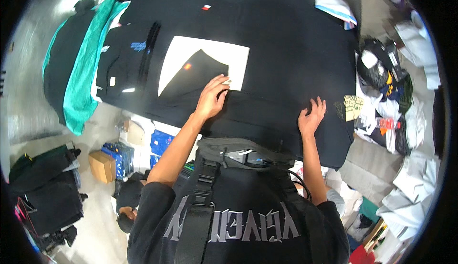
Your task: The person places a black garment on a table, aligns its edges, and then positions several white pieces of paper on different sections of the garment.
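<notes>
A wide black cloth covers the work table before me. On it lies a white sheet, partly under a folded or pointed piece of black fabric with a small orange-red mark. My left hand rests at the right edge of that fabric, its fingertips over the sheet's lower right part and its thumb apart from the fingers. Farther right, my right hand lies on the black cloth near the table's front edge, fingers spread a little. Neither hand holds anything that I can see.
Black garments and teal fabric lie at the left. A yellow note with writing sits at the right edge, beside bags and a red-labelled bottle. A cardboard box and a person are at lower left.
</notes>
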Available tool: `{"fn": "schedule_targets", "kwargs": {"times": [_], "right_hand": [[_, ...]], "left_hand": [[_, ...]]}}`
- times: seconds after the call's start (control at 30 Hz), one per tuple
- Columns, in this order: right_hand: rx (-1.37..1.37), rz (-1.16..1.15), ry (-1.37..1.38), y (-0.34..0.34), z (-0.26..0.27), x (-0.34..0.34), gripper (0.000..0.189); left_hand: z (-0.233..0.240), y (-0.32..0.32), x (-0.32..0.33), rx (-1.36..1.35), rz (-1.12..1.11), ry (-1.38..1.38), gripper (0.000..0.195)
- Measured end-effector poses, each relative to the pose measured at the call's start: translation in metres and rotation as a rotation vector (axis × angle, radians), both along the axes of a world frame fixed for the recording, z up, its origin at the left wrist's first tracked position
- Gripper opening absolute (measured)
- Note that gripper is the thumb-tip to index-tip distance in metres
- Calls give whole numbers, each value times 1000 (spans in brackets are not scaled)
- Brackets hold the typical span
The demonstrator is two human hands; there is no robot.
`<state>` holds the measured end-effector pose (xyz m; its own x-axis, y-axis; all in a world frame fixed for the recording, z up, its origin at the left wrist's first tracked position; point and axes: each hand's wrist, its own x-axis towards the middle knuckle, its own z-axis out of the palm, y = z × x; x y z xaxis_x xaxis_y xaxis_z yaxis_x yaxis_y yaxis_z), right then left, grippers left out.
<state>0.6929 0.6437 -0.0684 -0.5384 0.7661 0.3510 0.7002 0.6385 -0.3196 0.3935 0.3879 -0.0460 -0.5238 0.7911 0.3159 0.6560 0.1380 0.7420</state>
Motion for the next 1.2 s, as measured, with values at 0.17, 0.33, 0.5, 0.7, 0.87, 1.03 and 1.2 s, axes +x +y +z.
{"fn": "schedule_targets", "kwargs": {"times": [0.17, 0.33, 0.5, 0.7, 0.87, 1.03, 1.2], "right_hand": [[-494, 299, 111, -26, 25, -85, 35], [-649, 591, 13, -60, 42, -219, 39], [-508, 582, -525, -64, 34, -324, 49], [-780, 800, -298, -44, 7, -363, 31], [-885, 664, -129, -43, -7, -369, 23], [-1059, 513, -69, -41, -6, -366, 20], [-1083, 479, -147, -37, -7, -372, 20]], "left_hand": [[9, -117, -48, 29, 626, 169, 24], [-16, -213, -74, 12, 860, -401, 30], [-19, -204, -81, -100, 707, -333, 21], [-32, -207, -100, 75, 685, -741, 12], [-33, -199, -111, -49, 711, -657, 15], [-14, -177, -108, -186, 862, -207, 23], [7, -118, -70, -71, 317, -45, 50]]}}
